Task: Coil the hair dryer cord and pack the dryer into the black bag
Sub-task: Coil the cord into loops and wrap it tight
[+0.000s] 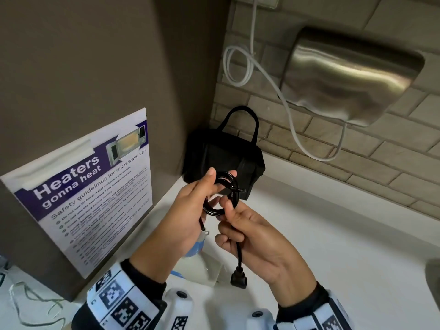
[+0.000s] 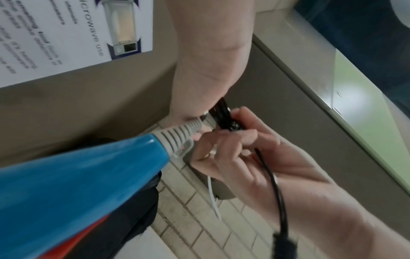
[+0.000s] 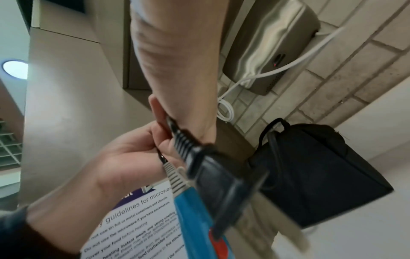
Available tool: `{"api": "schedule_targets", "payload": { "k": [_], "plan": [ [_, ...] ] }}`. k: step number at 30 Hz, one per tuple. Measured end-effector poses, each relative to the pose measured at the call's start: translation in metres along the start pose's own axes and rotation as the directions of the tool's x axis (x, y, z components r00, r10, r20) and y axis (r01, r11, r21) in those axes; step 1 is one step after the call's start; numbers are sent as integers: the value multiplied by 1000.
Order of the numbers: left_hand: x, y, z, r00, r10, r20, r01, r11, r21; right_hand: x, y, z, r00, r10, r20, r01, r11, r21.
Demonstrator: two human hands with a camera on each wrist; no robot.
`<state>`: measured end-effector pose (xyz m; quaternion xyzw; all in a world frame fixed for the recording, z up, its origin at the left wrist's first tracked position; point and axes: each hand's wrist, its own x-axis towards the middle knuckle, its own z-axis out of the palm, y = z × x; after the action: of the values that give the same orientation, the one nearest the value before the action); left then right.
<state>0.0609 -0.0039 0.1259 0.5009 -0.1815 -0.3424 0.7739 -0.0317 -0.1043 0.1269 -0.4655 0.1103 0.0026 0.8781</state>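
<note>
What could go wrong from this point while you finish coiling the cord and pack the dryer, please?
The coil is held only by the fingertips of the left hand and right hand, so the loops might spring open. The plug dangles free and could swing or snag. The black bag appears closed, so opening it may need a hand and loosen the coil.

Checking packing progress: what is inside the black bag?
Cannot tell: the black bag stands on the counter against the wall and its inside is hidden. The blue hair dryer is outside it, its cord in both hands.
</note>
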Motion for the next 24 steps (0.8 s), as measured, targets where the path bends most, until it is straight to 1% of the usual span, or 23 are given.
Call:
{"api": "schedule_targets", "payload": {
  "k": [2,4,5,6,7,8,10,11,13,14,16,18,19,20,24],
  "plan": [
    [2,5,-3,993,-92,79,105,978,-181,1,1,-2,1000,-4,23,4,1000,25],
    [2,8,-4,977,-173,127,208,907,-366,3,4,-6,1000,-2,16,2,999,46],
    [2,7,-4,974,-183,137,223,891,-395,4,4,-8,1000,-3,10,2,999,40],
    [2,5,-3,975,-174,135,213,905,-368,4,5,-10,1000,-4,0,4,1000,16],
    [2,3,-2,982,-153,115,181,936,-301,3,5,-10,1000,-7,-14,6,999,-32],
    [1,2,0,988,-124,88,142,958,-249,1,4,-9,1000,-11,-29,8,995,-103],
    [3,0,1,996,-81,24,85,969,-233,-4,3,-7,997,-33,-70,11,955,-296],
    [4,0,1,998,-68,-3,65,967,-248,-7,3,-7,993,-63,-100,16,912,-410],
    [8,-1,0,997,-38,-61,22,970,-243,-12,5,-10,972,-166,-166,26,778,-628],
    [9,-2,0,996,-24,-92,3,974,-226,-13,7,-12,957,-223,-183,31,710,-704],
    [10,-6,1,989,-7,-144,-25,975,-220,-19,14,-16,940,-303,-157,44,564,-825],
    [10,-9,3,985,12,-173,-51,973,-224,-24,21,-22,930,-344,-130,11,379,-926],
    [10,-9,3,983,20,-180,-60,974,-217,-27,24,-26,925,-356,-133,-17,310,-950],
    [10,-9,4,983,20,-184,-59,976,-211,-29,27,-31,920,-364,-147,-46,273,-961],
    [9,-14,9,982,-13,-190,-34,970,-242,-26,38,-45,903,-380,-200,-122,220,-968]
  ]
}}
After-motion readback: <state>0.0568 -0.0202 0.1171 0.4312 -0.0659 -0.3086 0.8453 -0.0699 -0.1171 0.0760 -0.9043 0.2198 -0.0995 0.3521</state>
